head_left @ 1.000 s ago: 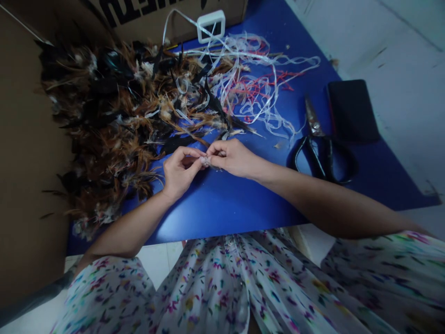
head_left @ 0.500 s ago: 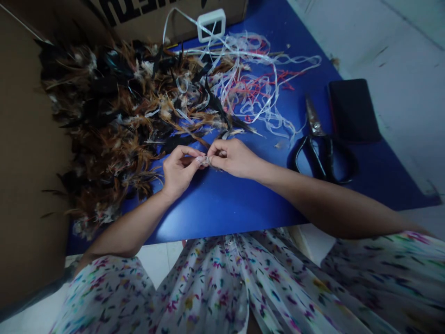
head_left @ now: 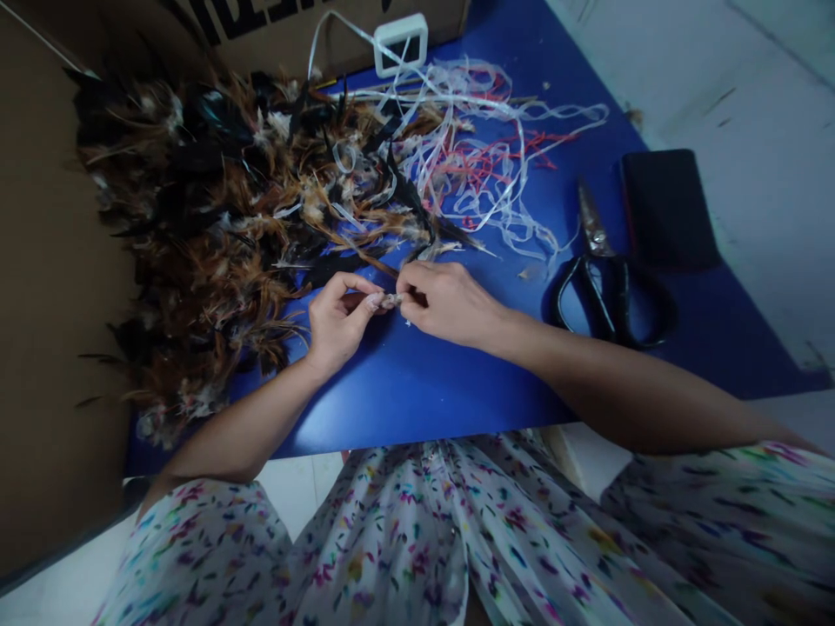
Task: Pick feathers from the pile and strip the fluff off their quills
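Observation:
Between my two hands is a small pale, knotted-looking piece (head_left: 390, 301), possibly the base of a feather; its exact kind is too small to make out. My left hand (head_left: 340, 317) pinches its left end between thumb and forefinger. Closed at the other end, my right hand (head_left: 450, 303) has its fingertips on the piece, and a dark feather tip shows just above them. A tiny white fleck lies on the blue table (head_left: 417, 382) below. Brown and black feathers (head_left: 261, 209) are heaped beyond and to the left of my hands.
Tangled white ribbon (head_left: 502, 209) and red strings (head_left: 483, 165) lie behind my right hand. Black-handled scissors (head_left: 600, 278) and a black box-like object (head_left: 669, 209) are at the right. A white-framed device (head_left: 400, 45) stands before a cardboard box (head_left: 339, 43).
My right hand has shifted slightly to the right, so more of the pale piece shows between my fingertips. My left hand stays nearly in place, still pinching.

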The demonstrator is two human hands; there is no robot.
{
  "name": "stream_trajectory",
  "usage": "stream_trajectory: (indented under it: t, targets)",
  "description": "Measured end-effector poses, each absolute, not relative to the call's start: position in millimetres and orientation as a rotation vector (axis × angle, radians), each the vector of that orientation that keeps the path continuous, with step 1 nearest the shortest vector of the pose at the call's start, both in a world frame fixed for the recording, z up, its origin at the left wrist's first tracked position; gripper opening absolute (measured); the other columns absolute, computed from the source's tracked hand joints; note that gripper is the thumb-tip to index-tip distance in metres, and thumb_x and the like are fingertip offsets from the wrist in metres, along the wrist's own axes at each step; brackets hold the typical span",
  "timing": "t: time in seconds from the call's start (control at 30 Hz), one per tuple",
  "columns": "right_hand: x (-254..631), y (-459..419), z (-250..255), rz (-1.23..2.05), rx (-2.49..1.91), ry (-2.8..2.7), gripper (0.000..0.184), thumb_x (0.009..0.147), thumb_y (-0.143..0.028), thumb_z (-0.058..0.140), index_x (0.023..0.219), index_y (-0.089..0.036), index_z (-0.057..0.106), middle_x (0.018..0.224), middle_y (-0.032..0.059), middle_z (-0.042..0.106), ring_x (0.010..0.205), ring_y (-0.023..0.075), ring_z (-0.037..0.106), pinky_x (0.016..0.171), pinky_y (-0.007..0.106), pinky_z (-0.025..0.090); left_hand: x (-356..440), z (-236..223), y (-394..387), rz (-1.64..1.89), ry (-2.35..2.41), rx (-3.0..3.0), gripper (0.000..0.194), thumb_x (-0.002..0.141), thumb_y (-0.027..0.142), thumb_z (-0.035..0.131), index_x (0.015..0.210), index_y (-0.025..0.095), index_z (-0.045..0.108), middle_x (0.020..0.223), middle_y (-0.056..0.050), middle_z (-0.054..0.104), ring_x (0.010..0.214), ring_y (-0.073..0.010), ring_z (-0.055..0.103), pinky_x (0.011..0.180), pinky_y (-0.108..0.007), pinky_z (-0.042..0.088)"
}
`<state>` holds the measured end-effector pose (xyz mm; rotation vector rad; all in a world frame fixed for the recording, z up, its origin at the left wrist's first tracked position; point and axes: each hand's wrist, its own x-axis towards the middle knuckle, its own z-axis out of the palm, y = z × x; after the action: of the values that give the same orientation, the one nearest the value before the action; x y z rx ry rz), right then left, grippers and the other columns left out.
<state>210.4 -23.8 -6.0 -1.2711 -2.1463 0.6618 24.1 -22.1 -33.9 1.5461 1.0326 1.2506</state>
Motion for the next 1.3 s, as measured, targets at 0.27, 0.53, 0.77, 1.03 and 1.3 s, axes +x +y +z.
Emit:
stream_trajectory:
  t: [0.27,0.53,0.77,1.03,1.3]
  targets:
    - [211.0,-23.4,-2.0,0.549,-1.386,-2.331,0.014,0.083,-0.013,0.048,0.087,-0.014,0.062,0.087,0.0086,0.066,0.076,0.0180,0.057,0.073,0.030,0.040,24.7,-32.8,-20.6,1.244,1.029,1.482,0.033,0.077,0.042,0.081,0.083,0.018,0.058,0.076,0.001,0.070,0.065,-0.0135,0.073,0.064,-0.026,0.064]
    - [211.9,-23.5,-1.5,0.476,-1.414,-2.384,0.015,0.084,-0.015,0.048,0.089,-0.015,0.063,0.090,0.0088,0.068,0.077,0.0190,0.059,0.073,0.031,0.039,24.8,-32.7,-19.7,1.246,1.048,1.460,0.035,0.075,0.041,0.082,0.083,0.018,0.057,0.075,0.001,0.070,0.067,-0.0138,0.074,0.066,-0.026,0.064]
    - [212.5,-23.8,-0.5,0.439,-1.423,-2.413,0.016,0.085,-0.015,0.049,0.090,-0.015,0.064,0.092,0.0098,0.070,0.079,0.0208,0.061,0.072,0.032,0.039,23.7,-34.3,-18.0,1.263,1.065,1.465,0.035,0.075,0.042,0.082,0.081,0.018,0.057,0.075,0.001,0.068,0.067,-0.0122,0.072,0.065,-0.024,0.064]
    - [213.0,-23.6,-1.2,0.400,-1.419,-2.428,0.017,0.085,-0.016,0.048,0.091,-0.015,0.064,0.095,0.0100,0.072,0.080,0.0213,0.062,0.070,0.032,0.038,23.7,-36.4,-15.8,1.278,1.045,1.410,0.037,0.072,0.041,0.085,0.080,0.018,0.057,0.074,0.002,0.067,0.067,-0.0119,0.072,0.063,-0.024,0.064]
    - [214.3,-20.7,-2.4,0.462,-1.410,-2.388,0.015,0.084,-0.018,0.051,0.089,-0.016,0.065,0.089,0.0084,0.071,0.074,0.0193,0.059,0.068,0.032,0.037,20.1,-41.9,-11.6,1.248,1.058,1.389,0.041,0.070,0.043,0.086,0.081,0.018,0.055,0.074,0.002,0.068,0.066,-0.0125,0.072,0.065,-0.026,0.065]
